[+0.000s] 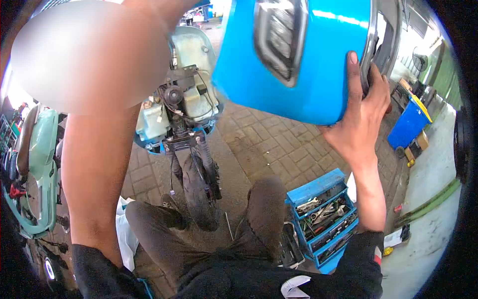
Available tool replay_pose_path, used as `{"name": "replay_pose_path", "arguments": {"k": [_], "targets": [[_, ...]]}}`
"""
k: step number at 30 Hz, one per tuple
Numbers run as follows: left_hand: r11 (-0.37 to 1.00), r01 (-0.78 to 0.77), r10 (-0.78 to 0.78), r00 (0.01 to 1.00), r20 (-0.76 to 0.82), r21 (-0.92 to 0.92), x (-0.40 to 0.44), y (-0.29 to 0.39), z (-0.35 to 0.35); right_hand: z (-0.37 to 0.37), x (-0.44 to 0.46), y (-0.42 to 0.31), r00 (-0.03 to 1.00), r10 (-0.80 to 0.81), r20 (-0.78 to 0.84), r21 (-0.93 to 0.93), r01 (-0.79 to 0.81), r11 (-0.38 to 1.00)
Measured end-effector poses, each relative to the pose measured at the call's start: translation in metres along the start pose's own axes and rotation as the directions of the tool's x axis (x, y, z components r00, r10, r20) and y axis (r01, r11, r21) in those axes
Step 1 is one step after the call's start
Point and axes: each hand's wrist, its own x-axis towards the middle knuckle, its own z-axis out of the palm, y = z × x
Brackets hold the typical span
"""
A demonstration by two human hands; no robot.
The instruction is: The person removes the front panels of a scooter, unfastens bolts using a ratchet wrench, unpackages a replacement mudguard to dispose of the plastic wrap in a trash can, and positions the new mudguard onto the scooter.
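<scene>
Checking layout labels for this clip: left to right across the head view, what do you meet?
Pale green bodywork → left forearm → front wheel → open blue toolbox → blue bin.

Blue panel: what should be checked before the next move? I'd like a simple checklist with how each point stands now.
1. Right hand on the blue panel: ok, fingers at its right edge, one along its outer face.
2. Left hand's grip: cannot tell; the left arm reaches up, but no grip shows.
3. Panel held up off the floor: ok.
4. Gap between panel and bike: cannot tell; they overlap from this angle.
5. Toolbox closed: not ok, it stands open, tools showing.
6. Floor free of loose things: not ok, a thin rod lies near the front wheel.
</scene>
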Motion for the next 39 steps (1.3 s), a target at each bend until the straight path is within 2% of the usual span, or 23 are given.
{"name": "replay_pose_path", "arguments": {"k": [1,4,5,6,7,9,11,12,15,17,19,20,22,24,25,27,29,31,33,34,36,38,39], "targets": [[0.969,0.065,-0.073,0.997,0.025,0.238,0.001,-0.011,0.000,0.011,-0.003,0.010,1.000,-0.004,0.007,-0.001,0.004,1.000],[0.875,0.000,-0.203,0.908,0.366,0.485,-0.012,-0.030,-0.042,0.047,-0.016,0.037,0.972,0.077,0.220,0.046,-0.090,0.995],[0.831,-0.077,-0.113,0.946,0.304,0.550,-0.033,-0.057,-0.045,0.060,-0.022,0.042,0.971,0.073,0.228,0.042,-0.085,0.995],[0.771,-0.134,-0.022,0.971,0.237,0.622,-0.054,-0.084,-0.048,0.072,-0.030,0.045,0.942,0.096,0.320,0.048,-0.117,0.992],[0.758,-0.240,0.138,0.968,0.211,0.607,-0.073,-0.128,-0.075,0.087,-0.038,0.049,0.906,0.118,0.407,0.049,-0.150,0.987],[0.848,0.054,-0.119,0.989,0.090,0.528,-0.125,-0.142,-0.101,0.125,-0.055,0.056,0.860,0.139,0.491,0.073,-0.200,0.977],[0.787,0.185,-0.183,0.981,-0.063,0.588,-0.178,-0.161,-0.129,0.167,-0.078,0.061,0.746,0.150,0.648,0.088,-0.268,0.959],[0.785,0.276,-0.216,0.961,-0.173,0.554,-0.211,-0.173,-0.146,0.192,-0.093,0.061,0.740,0.143,0.657,0.087,-0.262,0.961],[0.738,0.544,-0.376,0.823,-0.426,0.399,-0.294,-0.190,-0.196,0.267,-0.142,0.066,0.639,0.150,0.754,0.080,-0.316,0.945],[0.631,0.651,-0.396,0.738,-0.547,0.422,-0.349,-0.197,-0.226,0.316,-0.173,0.064,0.486,0.140,0.862,0.053,-0.363,0.930],[0.628,0.703,-0.426,0.669,-0.609,0.333,-0.401,-0.202,-0.246,0.360,-0.202,0.058,0.443,0.112,0.889,0.078,-0.390,0.918],[0.614,0.711,-0.429,0.666,-0.610,0.344,-0.413,-0.197,-0.247,0.382,-0.218,0.053,0.395,0.102,0.913,0.069,-0.396,0.916],[0.332,0.849,-0.597,0.526,-0.605,0.411,-0.428,-0.189,-0.250,0.421,-0.245,0.043,0.339,0.081,0.937,0.072,-0.416,0.907],[0.290,0.871,-0.648,0.483,-0.589,0.396,-0.441,-0.187,-0.245,0.459,-0.270,0.036,0.222,0.034,0.974,0.058,-0.396,0.917],[0.263,0.892,-0.698,0.439,-0.565,0.369,-0.448,-0.187,-0.244,0.477,-0.284,0.033,0.213,0.022,0.977,0.068,-0.408,0.911],[0.117,0.931,-0.691,0.327,-0.644,0.347,-0.466,-0.183,-0.247,0.515,-0.311,0.030,0.164,-0.026,0.986,0.083,-0.354,0.931],[0.150,0.932,-0.715,0.332,-0.615,0.329,-0.459,-0.187,-0.234,0.547,-0.333,0.029,0.101,-0.068,0.993,0.101,-0.366,0.925],[0.076,0.992,-0.682,0.128,-0.720,0.105,-0.474,-0.187,-0.232,0.570,-0.347,0.029,0.015,-0.129,0.992,0.127,-0.305,0.944],[0.071,0.992,-0.690,0.125,-0.713,0.105,-0.479,-0.196,-0.231,0.590,-0.360,0.027,-0.050,-0.165,0.985,0.143,-0.307,0.941],[0.032,0.987,-0.754,0.125,-0.645,0.155,-0.476,-0.197,-0.231,0.598,-0.364,0.025,-0.100,-0.208,0.973,0.170,-0.301,0.938],[-0.006,0.978,-0.808,0.117,-0.577,0.207,-0.474,-0.202,-0.232,0.610,-0.379,0.018,-0.102,-0.221,0.970,0.186,-0.272,0.944],[-0.001,1.000,-0.865,-0.003,-0.502,-0.004,-0.473,-0.206,-0.240,0.624,-0.395,0.012,-0.088,-0.246,0.965,0.220,-0.238,0.946],[-0.008,1.000,-0.859,-0.007,-0.511,0.000,-0.474,-0.204,-0.242,0.629,-0.396,0.012,-0.087,-0.258,0.962,0.231,-0.244,0.942]]}}
